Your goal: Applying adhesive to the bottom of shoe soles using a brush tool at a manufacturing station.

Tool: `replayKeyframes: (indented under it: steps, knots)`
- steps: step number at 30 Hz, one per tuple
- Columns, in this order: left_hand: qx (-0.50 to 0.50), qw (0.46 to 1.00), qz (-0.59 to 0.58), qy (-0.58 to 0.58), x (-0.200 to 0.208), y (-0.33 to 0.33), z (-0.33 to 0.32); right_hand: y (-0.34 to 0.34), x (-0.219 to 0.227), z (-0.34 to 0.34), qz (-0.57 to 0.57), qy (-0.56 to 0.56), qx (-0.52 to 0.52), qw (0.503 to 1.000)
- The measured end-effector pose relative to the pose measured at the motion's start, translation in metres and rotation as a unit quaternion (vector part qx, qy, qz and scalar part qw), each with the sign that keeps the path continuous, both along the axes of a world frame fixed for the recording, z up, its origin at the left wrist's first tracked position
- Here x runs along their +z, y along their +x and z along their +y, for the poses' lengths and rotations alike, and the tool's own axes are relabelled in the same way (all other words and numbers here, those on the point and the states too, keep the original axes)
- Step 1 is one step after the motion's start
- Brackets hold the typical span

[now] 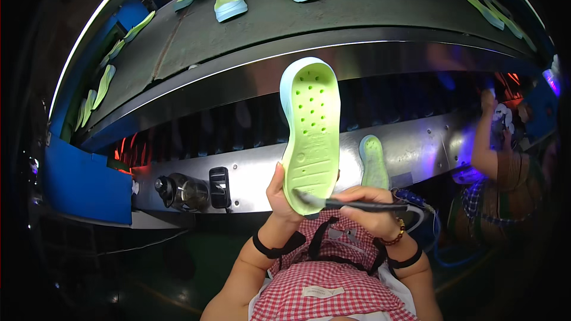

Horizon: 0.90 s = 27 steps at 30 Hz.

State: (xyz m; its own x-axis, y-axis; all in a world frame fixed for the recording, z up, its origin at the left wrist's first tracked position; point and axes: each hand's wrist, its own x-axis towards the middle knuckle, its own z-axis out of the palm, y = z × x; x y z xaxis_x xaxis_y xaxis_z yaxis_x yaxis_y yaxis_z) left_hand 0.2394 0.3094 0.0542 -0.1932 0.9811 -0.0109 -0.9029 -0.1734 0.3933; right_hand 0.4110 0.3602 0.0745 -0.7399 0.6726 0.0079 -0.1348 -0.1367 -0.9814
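Your left hand (278, 199) is wrapped around the lower end of a green shoe sole (312, 142), upright before you; your right hand (375, 217) is closed around a black brush (375, 207), its tip at the sole. The clear bottle's (189, 192) contents can't be made out, nor your apron label's (323, 291) print. Beside the black box (219, 188), shelf metal (253, 181) shows to its edge.

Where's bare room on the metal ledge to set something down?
The silver metal ledge looks bare between the black rectangular object and the left hand, and right of the pale green sole. The dark translucent bottle and that object crowd its left end.
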Motion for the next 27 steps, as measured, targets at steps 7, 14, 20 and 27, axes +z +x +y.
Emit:
replayKeyframes:
  steps: [7, 14, 20, 27]
  knots:
    - [-0.026, 0.999, -0.008, 0.029, -0.004, -0.012, 0.002, 0.003, 0.01, 0.026, 0.006, 0.197, 0.07, 0.978]
    - [-0.112, 0.993, -0.032, 0.018, 0.015, -0.015, 0.009, 0.007, 0.013, 0.016, 0.05, 0.269, 0.136, 0.952]
    - [-0.29, 0.949, 0.018, -0.124, 0.009, -0.029, 0.013, 0.015, 0.022, 0.034, 0.019, 0.347, 0.154, 0.925]
    - [-0.348, 0.9, 0.165, -0.203, 0.021, -0.027, 0.009, 0.027, 0.02, 0.037, -0.022, 0.433, 0.193, 0.88]
